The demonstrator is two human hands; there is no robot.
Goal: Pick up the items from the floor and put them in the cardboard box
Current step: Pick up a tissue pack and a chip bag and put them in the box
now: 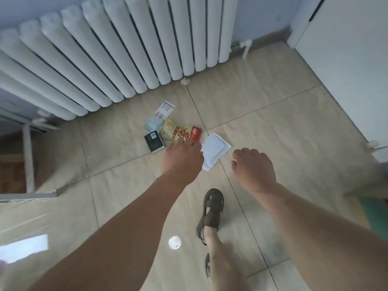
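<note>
Left hand (pixel 182 159) grip: fingers reach forward and down toward the pile, tips hidden behind the back of the hand; cannot tell whether they touch or pinch anything. Right hand (pixel 253 166) grip: fingers loosely curled under, holding nothing, hovering over bare tile.

Items lie clustered on the beige tiled floor (pixel 262 97), near the foot of the white column radiator (pixel 109 59) along the far wall. Yellow-and-red printed snack packet (pixel 176 132) sits in the middle of the cluster, just ahead of the left hand. Small red packet (pixel 195 133) touches its right end. Clear blister pack of coloured pens (pixel 160 115) lies behind it, toward the radiator. Small dark green box with a white label (pixel 154 141) lies to the left, just beside the snack packet. White flat sealed pouch (pixel 215 150) lies to the right, its near-left part hidden under the left hand.

Brown sandal (pixel 211 213) on a foot stands on the tile between the forearms. Cardboard box not seen.
</note>
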